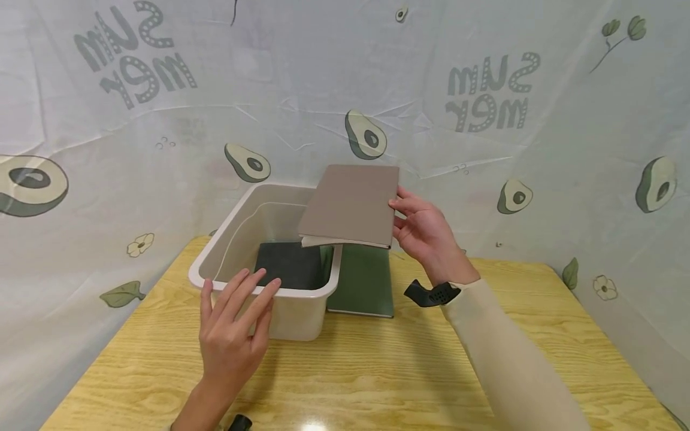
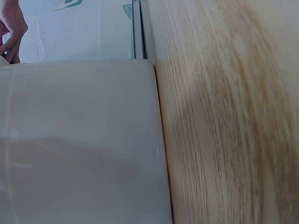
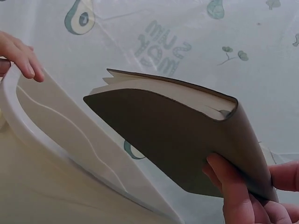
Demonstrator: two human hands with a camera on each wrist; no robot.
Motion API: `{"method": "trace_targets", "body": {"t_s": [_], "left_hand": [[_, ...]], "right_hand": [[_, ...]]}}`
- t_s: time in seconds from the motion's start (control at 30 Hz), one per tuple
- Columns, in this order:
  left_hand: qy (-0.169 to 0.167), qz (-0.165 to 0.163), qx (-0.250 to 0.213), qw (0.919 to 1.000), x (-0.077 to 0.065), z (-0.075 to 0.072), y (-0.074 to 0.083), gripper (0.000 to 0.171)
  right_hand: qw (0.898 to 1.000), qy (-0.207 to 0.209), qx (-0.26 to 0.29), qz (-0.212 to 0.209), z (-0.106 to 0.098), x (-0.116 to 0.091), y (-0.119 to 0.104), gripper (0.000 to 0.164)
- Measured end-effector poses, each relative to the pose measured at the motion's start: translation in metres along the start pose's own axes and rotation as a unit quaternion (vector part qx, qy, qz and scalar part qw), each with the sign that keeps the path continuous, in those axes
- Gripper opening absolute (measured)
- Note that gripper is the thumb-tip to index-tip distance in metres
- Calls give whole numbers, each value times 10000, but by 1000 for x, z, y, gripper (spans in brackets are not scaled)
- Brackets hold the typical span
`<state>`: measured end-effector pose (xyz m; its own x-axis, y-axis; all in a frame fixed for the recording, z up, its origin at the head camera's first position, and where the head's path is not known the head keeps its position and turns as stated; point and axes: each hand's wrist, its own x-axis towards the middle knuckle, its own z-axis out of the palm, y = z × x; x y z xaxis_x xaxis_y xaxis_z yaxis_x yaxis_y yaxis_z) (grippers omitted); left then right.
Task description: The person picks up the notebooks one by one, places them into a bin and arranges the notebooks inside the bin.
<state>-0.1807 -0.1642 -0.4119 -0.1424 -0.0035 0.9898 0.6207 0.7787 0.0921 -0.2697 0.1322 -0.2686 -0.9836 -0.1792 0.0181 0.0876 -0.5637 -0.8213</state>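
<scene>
A brown-grey notebook (image 1: 353, 203) is tilted in the air above the right rim of a white plastic bin (image 1: 304, 293). My right hand (image 1: 428, 233) grips it by its spine side; the right wrist view shows fingers beneath the cover and the pages (image 3: 163, 91) slightly fanned at the far edge. My left hand (image 1: 232, 335) rests with fairly straight fingers on the bin's front rim. Inside the bin lies a dark notebook (image 1: 288, 263). A green notebook (image 1: 363, 281) lies on the table to the right of the bin, partly hidden beneath the held notebook.
The wooden table (image 1: 377, 371) carries the bin and the green notebook. Behind it hangs a pale curtain (image 1: 302, 78) printed with avocados, leaves and lettering. A black wrist device (image 1: 431, 293) sits on the right wrist. Bin wall (image 2: 84, 116) fills much of the left wrist view.
</scene>
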Motion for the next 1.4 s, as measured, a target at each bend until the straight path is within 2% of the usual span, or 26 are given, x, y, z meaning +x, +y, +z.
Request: {"method": "trace_targets", "body": {"t_s": [0.6, 0.8, 1.17, 1.4], "left_hand": [[-243, -77, 63, 9997, -2, -1, 0, 29], [-67, -27, 21, 10000, 0, 1, 0, 28], [148, 28, -44, 9999, 3, 3, 1, 27], [135, 28, -51, 9999, 4, 3, 1, 27]], "right_hand": [[9988, -94, -477, 102, 23, 19, 26, 54], [9983, -107, -548, 164, 39, 28, 40, 55], [9961, 141, -800, 354, 65, 41, 65, 59], [9901, 247, -1326, 394, 74, 47, 76, 61]]}}
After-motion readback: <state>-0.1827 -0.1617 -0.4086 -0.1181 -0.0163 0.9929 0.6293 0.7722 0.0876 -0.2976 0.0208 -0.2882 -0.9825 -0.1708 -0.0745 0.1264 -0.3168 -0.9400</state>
